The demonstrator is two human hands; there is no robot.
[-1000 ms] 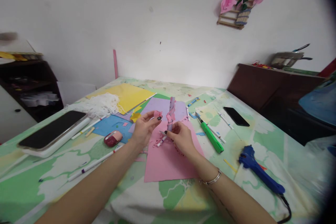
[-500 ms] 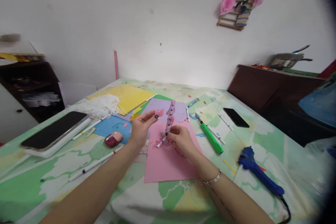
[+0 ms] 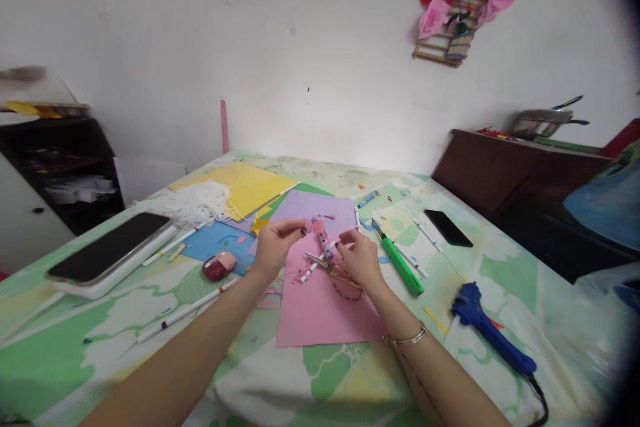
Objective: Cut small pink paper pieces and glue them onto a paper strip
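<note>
Pinching one end of a small pink paper roll point(image 3: 320, 235) above the pink sheet point(image 3: 320, 307) mid-tabletop, the left hand point(image 3: 274, 248) bends inward; the right hand point(image 3: 361, 261) grips the other end, fingers curled. The open scissors point(image 3: 336, 271) beneath could likely nick a lowered wrist.

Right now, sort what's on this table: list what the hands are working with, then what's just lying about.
In hand:
left hand and right hand, both pinching the small pink paper piece
scissors, by the right hand
pink sheet, under both

Lying about:
green cutter
blue glue gun
black phone
large phone
yellow sheet
white marker
</note>
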